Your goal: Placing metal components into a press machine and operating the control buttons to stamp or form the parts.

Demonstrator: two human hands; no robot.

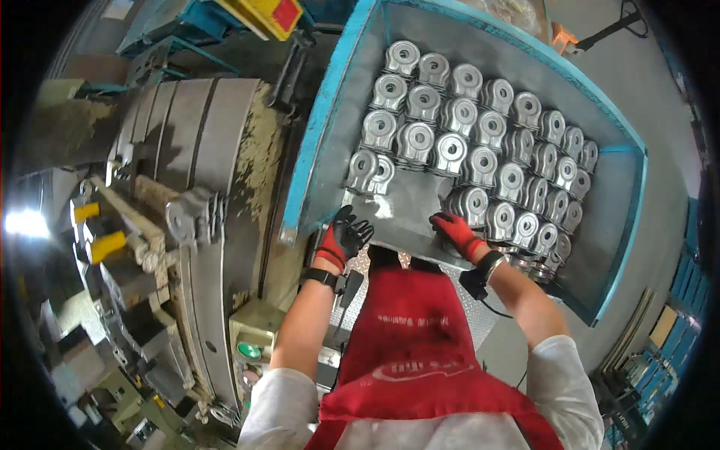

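My left hand, in a red and black glove, is at the near left of a blue-rimmed metal bin. Its fingers are apart with nothing in them, just below stacked round metal parts that each have a centre hole. My right hand, gloved alike, hovers at the bin's near edge beside another stack of these parts. Its fingers point left, slightly bent, and I see nothing held. Between the hands lies the bin's bare, shiny floor.
Rows of stacked parts fill much of the bin. On my left stands a large machine, with a small stack of similar parts on its ledge. A green button sits near my left forearm.
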